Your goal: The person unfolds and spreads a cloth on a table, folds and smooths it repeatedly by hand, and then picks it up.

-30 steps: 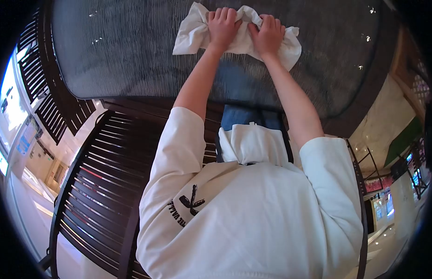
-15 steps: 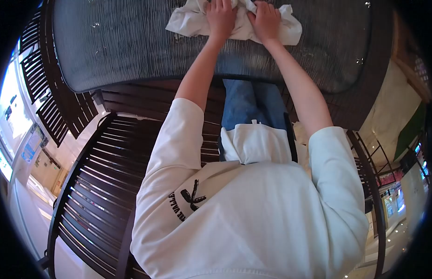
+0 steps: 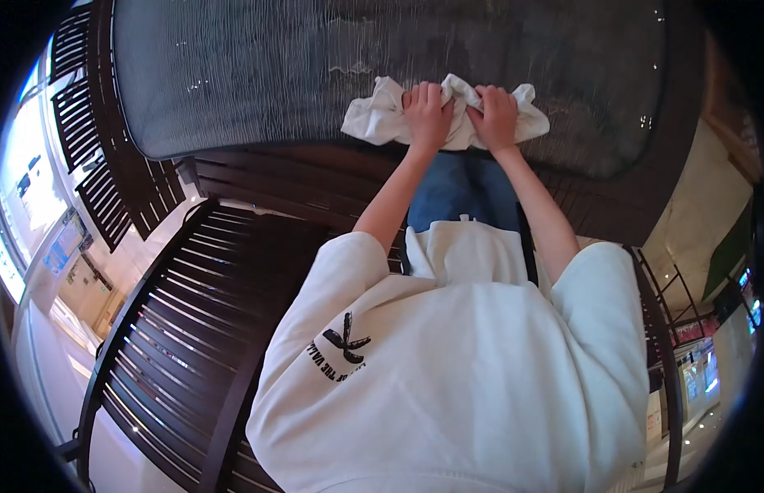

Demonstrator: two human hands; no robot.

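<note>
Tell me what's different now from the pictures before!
The left hand and right hand have drawn the crumpled white cloth back toward the person's body, to the near edge of the dark tabletop. Nothing was let go or newly taken: both hands still hold the cloth. The slatted wooden chair stayed beside the person.

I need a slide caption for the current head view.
Left hand and right hand hold a crumpled white cloth on the dark tabletop.
</note>
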